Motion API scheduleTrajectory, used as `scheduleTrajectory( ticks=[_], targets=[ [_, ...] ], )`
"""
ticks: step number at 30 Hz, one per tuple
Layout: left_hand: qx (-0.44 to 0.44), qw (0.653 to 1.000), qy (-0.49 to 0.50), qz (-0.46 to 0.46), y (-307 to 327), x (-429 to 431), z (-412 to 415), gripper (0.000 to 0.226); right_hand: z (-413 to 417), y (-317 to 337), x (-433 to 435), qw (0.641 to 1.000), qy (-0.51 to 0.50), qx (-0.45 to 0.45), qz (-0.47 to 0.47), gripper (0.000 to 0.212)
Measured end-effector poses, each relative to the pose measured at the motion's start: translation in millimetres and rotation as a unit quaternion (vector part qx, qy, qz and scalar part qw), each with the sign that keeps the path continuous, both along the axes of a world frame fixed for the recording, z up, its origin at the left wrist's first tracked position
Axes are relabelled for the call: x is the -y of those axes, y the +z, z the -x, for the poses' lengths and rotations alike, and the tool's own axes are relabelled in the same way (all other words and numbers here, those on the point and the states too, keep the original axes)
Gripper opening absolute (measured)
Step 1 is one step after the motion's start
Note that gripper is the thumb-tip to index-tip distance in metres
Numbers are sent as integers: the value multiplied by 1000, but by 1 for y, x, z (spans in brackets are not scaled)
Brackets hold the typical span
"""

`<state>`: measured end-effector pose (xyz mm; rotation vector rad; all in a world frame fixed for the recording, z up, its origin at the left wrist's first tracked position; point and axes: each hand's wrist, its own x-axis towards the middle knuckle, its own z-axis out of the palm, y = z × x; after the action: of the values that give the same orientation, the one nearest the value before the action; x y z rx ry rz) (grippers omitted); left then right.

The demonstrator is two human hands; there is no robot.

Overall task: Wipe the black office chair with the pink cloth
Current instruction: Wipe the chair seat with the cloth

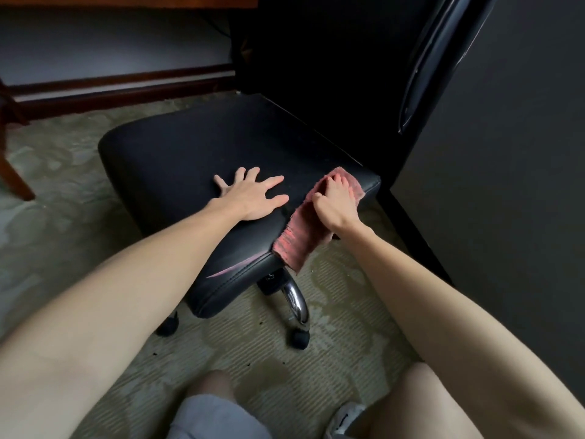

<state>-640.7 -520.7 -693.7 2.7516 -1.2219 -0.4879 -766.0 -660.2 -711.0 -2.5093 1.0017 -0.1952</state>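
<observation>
No text, label, brand or number can be read. A pale mark is seen on the mechanism (271, 281) under the black office chair (190, 153), and a dark one on the shoe (343, 416); neither can be made out.

a carpeted office or study-like room. a black office chair (190, 147) on a chrome leg (296, 299) with black castors (297, 339) stands on pale green patterned carpet (253, 359). a dark reddish wooden furniture leg (15, 175) stands at the left, a dark wood rail (126, 80) runs low along the pale wall (95, 42), and a dark panel (490, 185) rises on the right.
</observation>
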Motion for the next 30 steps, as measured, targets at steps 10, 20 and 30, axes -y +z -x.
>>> scheduleTrajectory(
  ticks=[10,20,30],
  targets=[
    [-19,1000,7,-9,9,-1,-2,62,4,-30,-16,997,-25,19,72,59],
    [-4,1000,2,-1,5,-6,-11,58,11,-37,19,993,-52,62,86,59],
    [8,998,-29,-48,8,-5,-16,60,10,-47,-11,987,-78,116,85,60]
  ],
)
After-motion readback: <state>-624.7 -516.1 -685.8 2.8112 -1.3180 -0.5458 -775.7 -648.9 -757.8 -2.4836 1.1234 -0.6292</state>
